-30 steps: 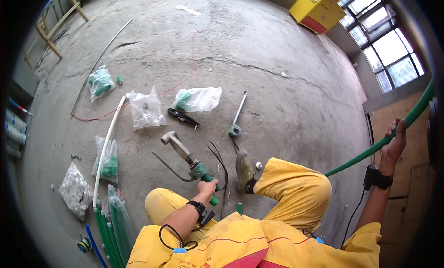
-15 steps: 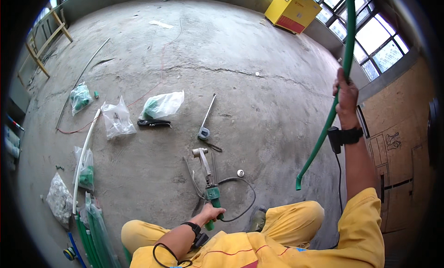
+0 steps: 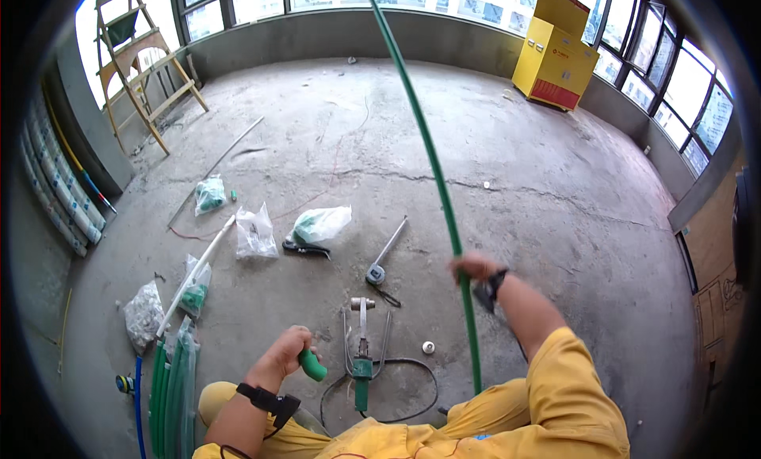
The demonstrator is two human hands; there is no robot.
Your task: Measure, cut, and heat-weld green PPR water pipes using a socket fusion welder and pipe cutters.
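My right hand point(image 3: 477, 265) is closed around a long green plastic pipe point(image 3: 434, 162), which stands nearly upright and leans left at the top. Its lower end reaches down by my right knee. In my closed left hand point(image 3: 287, 351) is a short, curved green pipe fitting point(image 3: 313, 366), probably an elbow, partly covered by the fingers. Between my hands, a green-handled pipe welding tool point(image 3: 362, 372) rests on its metal legs, its round heating head pointing away from me and its black cord looped around it. No hand touches the tool.
Beyond the tool lie a tape measure point(image 3: 376, 274), black pipe cutters point(image 3: 306, 249) and bags of fittings point(image 3: 321, 223). A small white piece point(image 3: 428, 347) sits right of the tool. Green pipes point(image 3: 170, 395) and a white pipe point(image 3: 196, 277) lie left. Farther off stand a wooden ladder point(image 3: 147, 63) and yellow cabinet point(image 3: 555, 63).
My left hand has left the welding tool's handle and moved left, now showing the green fitting. My right hand has come inward and lower, bringing the pipe more upright. The view has tilted up.
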